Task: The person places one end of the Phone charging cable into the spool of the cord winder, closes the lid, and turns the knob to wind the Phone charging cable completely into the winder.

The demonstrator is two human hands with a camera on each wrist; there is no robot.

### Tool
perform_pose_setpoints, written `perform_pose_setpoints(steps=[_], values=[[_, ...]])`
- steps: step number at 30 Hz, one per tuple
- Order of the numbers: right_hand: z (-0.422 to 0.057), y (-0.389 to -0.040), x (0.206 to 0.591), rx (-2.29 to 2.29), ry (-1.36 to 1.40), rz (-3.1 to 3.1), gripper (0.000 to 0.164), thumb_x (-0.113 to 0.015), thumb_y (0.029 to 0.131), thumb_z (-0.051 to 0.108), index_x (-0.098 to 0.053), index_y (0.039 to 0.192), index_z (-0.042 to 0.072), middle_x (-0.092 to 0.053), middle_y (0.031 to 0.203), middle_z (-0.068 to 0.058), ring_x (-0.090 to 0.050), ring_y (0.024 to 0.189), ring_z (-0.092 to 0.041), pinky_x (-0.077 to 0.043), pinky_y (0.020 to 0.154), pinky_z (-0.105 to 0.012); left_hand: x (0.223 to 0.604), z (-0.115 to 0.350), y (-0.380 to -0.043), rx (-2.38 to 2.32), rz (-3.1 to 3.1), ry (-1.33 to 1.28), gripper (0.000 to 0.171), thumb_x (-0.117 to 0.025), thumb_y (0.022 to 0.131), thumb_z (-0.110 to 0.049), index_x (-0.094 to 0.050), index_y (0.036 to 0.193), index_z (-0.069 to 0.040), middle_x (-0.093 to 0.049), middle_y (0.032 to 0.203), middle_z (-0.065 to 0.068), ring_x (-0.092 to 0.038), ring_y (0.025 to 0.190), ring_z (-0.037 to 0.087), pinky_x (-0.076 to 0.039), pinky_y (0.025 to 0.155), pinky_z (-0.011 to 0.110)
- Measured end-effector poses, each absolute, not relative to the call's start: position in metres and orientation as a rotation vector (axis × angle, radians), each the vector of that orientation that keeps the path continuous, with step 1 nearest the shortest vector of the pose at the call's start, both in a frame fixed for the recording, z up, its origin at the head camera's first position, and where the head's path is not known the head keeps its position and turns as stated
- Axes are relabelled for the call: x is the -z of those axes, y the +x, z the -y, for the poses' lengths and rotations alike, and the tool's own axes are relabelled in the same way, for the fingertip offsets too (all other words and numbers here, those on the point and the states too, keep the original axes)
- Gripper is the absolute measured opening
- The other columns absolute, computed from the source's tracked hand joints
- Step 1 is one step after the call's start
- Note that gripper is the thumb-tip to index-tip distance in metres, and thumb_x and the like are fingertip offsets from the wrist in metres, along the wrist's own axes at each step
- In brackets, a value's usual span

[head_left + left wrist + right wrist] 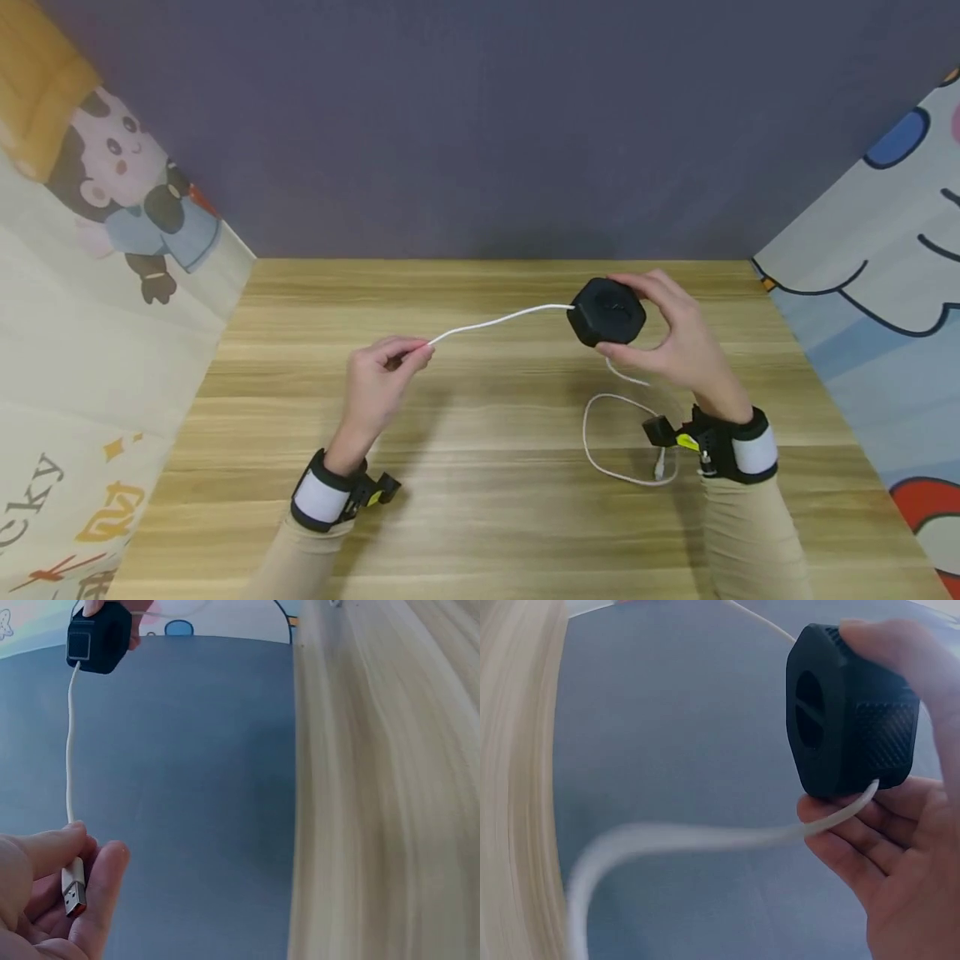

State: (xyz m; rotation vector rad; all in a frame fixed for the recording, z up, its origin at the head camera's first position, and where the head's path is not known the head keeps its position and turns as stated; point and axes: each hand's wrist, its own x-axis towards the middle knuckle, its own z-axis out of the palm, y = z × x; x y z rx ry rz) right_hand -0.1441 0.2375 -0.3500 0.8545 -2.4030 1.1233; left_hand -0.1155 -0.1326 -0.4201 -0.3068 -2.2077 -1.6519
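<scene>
A black hexagonal cable winder [588,321] is raised over the back right of the table, gripped at its edges between the thumb and fingers of my right hand [686,346]. The right wrist view shows a round recess with a crossbar in its face and ribbed sides. White USB cable [495,320] comes out of two sides of it. My left hand [378,383] pinches one stretch near its end, and the USB plug [74,894] lies between thumb and fingers. Between the hands the cable runs nearly straight. The other stretch hangs below the winder to the tabletop.
On the wood-grain table [480,517], a loop of the cable lies by the right wrist, ending in a small white connector [660,465]. A dark blue-grey panel [480,133] stands behind the table. Printed cloths with cartoon figures line both sides.
</scene>
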Motion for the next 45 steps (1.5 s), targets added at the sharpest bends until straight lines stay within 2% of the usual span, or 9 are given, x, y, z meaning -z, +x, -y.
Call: perform_pose_setpoints(steps=[6, 19, 27, 30, 35, 37, 40, 45], values=[[-0.239, -0.144, 0.349, -1.067, 0.833, 2.422, 0.090, -0.096, 0.058, 0.003, -0.062, 0.141, 0.008, -0.064, 0.119, -0.004, -0.055, 0.112, 0.000, -0.043, 0.097, -0.011, 0.424, 0.137, -0.115, 1.630, 2.277, -0.271, 0.007, -0.080, 0.089, -0.005, -0.081, 0.093, 0.000, -0.077, 0.086, 0.014, -0.072, 0.071, 0.019, -0.057, 0.064, 0.015], [-0.242, -0.146, 0.349, -1.082, 0.820, 2.377, 0.091, -0.097, 0.054, 0.003, -0.063, 0.138, 0.004, -0.065, 0.117, -0.007, -0.054, 0.113, -0.001, -0.042, 0.097, -0.013, 0.428, 0.141, -0.113, 1.543, 2.363, -0.165, 0.009, -0.080, 0.090, -0.006, -0.080, 0.094, 0.001, -0.078, 0.084, 0.014, -0.070, 0.069, 0.017, -0.054, 0.059, 0.014], [-0.247, -0.145, 0.348, -1.075, 0.784, 2.377, 0.092, -0.096, 0.054, 0.000, -0.063, 0.139, 0.007, -0.065, 0.118, -0.007, -0.054, 0.113, 0.000, -0.041, 0.097, -0.014, 0.432, 0.145, -0.115, 1.541, 2.386, -0.103, 0.011, -0.078, 0.092, -0.007, -0.080, 0.095, 0.003, -0.077, 0.084, 0.015, -0.072, 0.070, 0.019, -0.055, 0.058, 0.014], [-0.251, -0.146, 0.349, -1.115, 0.764, 2.346, 0.090, -0.095, 0.053, -0.002, -0.064, 0.137, 0.003, -0.065, 0.119, -0.006, -0.054, 0.112, -0.001, -0.041, 0.094, -0.016, 0.436, 0.148, -0.116, 1.531, 2.395, -0.062, 0.012, -0.077, 0.092, -0.007, -0.080, 0.096, 0.004, -0.077, 0.084, 0.017, -0.073, 0.071, 0.021, -0.055, 0.059, 0.013], [-0.256, -0.146, 0.348, -1.150, 0.712, 2.322, 0.090, -0.093, 0.051, -0.009, -0.065, 0.135, 0.001, -0.063, 0.123, 0.004, -0.055, 0.112, -0.001, -0.041, 0.093, -0.016, 0.443, 0.155, -0.115, 1.455, 2.464, -0.004, 0.012, -0.078, 0.092, -0.007, -0.080, 0.095, 0.004, -0.077, 0.083, 0.017, -0.074, 0.071, 0.023, -0.052, 0.058, 0.010], [-0.256, -0.145, 0.346, -1.136, 0.697, 2.334, 0.090, -0.093, 0.051, -0.010, -0.065, 0.136, 0.001, -0.061, 0.123, 0.007, -0.055, 0.113, 0.000, -0.040, 0.093, -0.016, 0.445, 0.156, -0.114, 1.419, 2.503, -0.013, 0.012, -0.078, 0.092, -0.008, -0.080, 0.094, 0.004, -0.077, 0.083, 0.016, -0.072, 0.070, 0.022, -0.050, 0.057, 0.011], [-0.255, -0.145, 0.346, -1.127, 0.697, 2.342, 0.090, -0.093, 0.052, -0.009, -0.064, 0.136, 0.001, -0.062, 0.123, 0.005, -0.054, 0.112, 0.002, -0.040, 0.092, -0.016, 0.446, 0.154, -0.114, 1.355, 2.557, -0.038, 0.013, -0.079, 0.092, -0.011, -0.081, 0.094, 0.002, -0.078, 0.082, 0.015, -0.069, 0.068, 0.020, -0.048, 0.055, 0.015], [-0.253, -0.148, 0.347, -1.136, 0.721, 2.323, 0.087, -0.093, 0.053, -0.007, -0.065, 0.135, 0.000, -0.063, 0.120, 0.000, -0.055, 0.111, 0.001, -0.041, 0.091, -0.017, 0.447, 0.148, -0.112, 1.266, 2.624, -0.076, 0.012, -0.080, 0.091, -0.013, -0.082, 0.092, 0.000, -0.078, 0.084, 0.013, -0.070, 0.069, 0.021, -0.054, 0.060, 0.024]])
